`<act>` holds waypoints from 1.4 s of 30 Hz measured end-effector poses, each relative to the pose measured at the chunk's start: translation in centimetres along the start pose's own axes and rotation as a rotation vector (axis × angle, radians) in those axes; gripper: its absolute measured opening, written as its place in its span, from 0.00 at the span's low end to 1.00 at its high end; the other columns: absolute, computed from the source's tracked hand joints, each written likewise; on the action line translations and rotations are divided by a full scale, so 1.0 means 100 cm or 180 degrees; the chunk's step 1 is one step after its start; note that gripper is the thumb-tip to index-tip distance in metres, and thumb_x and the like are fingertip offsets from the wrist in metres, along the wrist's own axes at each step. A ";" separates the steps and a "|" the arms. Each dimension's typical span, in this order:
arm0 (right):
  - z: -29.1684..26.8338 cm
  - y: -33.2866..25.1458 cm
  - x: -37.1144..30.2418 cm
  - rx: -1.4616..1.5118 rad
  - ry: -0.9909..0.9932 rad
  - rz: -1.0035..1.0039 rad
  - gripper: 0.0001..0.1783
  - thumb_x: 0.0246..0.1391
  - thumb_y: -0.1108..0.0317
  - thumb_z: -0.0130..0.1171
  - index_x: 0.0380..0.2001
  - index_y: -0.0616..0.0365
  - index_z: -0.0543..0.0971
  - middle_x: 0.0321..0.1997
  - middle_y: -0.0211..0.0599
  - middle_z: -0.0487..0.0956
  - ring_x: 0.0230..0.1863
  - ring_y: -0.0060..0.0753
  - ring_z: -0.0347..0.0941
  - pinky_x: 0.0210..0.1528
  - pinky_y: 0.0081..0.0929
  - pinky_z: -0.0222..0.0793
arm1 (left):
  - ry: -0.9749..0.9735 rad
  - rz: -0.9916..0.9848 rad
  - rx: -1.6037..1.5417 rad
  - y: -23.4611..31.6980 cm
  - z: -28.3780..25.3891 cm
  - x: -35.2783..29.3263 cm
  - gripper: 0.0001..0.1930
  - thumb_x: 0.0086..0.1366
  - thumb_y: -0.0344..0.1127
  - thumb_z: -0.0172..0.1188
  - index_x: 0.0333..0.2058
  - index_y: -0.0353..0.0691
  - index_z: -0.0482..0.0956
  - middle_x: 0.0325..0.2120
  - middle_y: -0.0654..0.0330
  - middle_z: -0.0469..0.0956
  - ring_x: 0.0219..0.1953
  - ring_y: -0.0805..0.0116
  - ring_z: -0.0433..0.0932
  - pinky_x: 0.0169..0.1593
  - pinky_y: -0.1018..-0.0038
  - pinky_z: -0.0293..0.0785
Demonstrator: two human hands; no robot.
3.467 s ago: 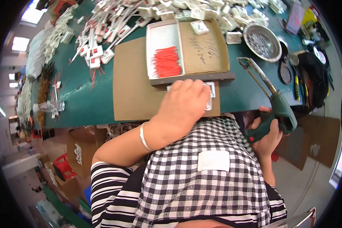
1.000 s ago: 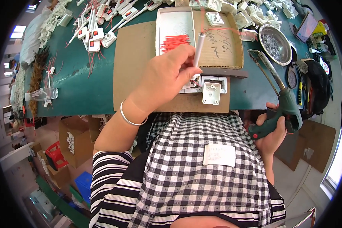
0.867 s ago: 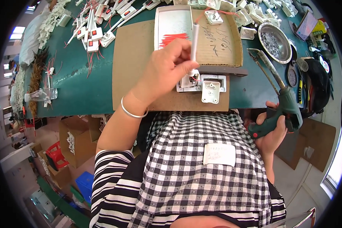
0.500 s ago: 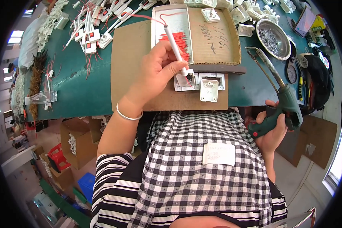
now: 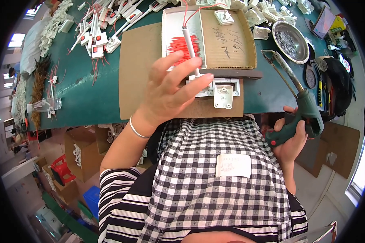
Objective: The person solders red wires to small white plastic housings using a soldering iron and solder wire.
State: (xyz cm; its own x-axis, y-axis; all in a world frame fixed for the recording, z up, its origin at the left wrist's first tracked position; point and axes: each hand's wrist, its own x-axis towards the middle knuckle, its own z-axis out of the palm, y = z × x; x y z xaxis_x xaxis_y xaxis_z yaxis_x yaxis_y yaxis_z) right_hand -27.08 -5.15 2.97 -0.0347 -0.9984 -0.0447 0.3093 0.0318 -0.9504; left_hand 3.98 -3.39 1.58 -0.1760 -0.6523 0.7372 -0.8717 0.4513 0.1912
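Observation:
My left hand (image 5: 170, 87) is open, its fingers spread and slightly blurred, right beside a white tube (image 5: 189, 43). Two red wires come out of the tube's upper end. Its lower end meets a white plastic housing (image 5: 207, 92), partly hidden by my fingers. A small white plastic cover (image 5: 223, 97) with a post lies at the housing's right. Off to the right, my right hand (image 5: 291, 142) is wrapped round the handle of a green soldering gun (image 5: 308, 108), whose metal tip points up and away over the table.
Behind the housing runs a dark bar (image 5: 247, 74). A carton tray (image 5: 231, 60) holds short red wires in its white compartment. Finished-looking white switch units (image 5: 97, 38) pile up at the far left. A metal bowl (image 5: 298, 47) of small metal parts stands right, near white plastic shells (image 5: 255, 16).
My left hand has let go of the white tube and spread its fingers. The tube stands a little more upright and farther right. My right hand holds the soldering gun as before.

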 end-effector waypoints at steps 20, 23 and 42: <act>-0.002 0.003 -0.001 0.0208 -0.0120 0.0131 0.23 0.61 0.61 0.45 0.54 0.67 0.65 0.46 0.54 0.74 0.23 0.30 0.71 0.27 0.24 0.69 | -0.1024 -0.0094 -0.0289 0.010 0.001 0.012 0.17 0.48 0.19 0.58 0.39 0.41 0.78 0.36 0.59 0.76 0.36 0.60 0.78 0.38 0.69 0.78; -0.001 0.003 -0.002 0.0213 -0.0082 0.0130 0.24 0.61 0.61 0.46 0.54 0.66 0.64 0.46 0.55 0.74 0.23 0.30 0.71 0.26 0.24 0.69 | -0.1146 0.0049 -0.0212 0.007 -0.002 0.012 0.16 0.48 0.20 0.59 0.37 0.41 0.78 0.37 0.60 0.76 0.36 0.61 0.78 0.37 0.69 0.78; -0.001 0.002 -0.004 0.0162 -0.0230 0.0122 0.22 0.63 0.60 0.44 0.53 0.63 0.65 0.48 0.50 0.74 0.25 0.28 0.71 0.25 0.26 0.69 | -0.0021 -0.2766 -0.3980 -0.049 -0.015 0.086 0.10 0.64 0.38 0.60 0.37 0.37 0.79 0.27 0.69 0.75 0.28 0.83 0.67 0.35 0.85 0.65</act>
State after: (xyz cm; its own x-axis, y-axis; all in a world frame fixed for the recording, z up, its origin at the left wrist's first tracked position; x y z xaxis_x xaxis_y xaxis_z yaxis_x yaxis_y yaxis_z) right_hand -27.08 -4.77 2.79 0.0462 -0.9973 -0.0566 0.3571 0.0694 -0.9315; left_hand 7.40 -10.24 7.97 0.1663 -0.9801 0.1085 0.2311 0.1458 0.9619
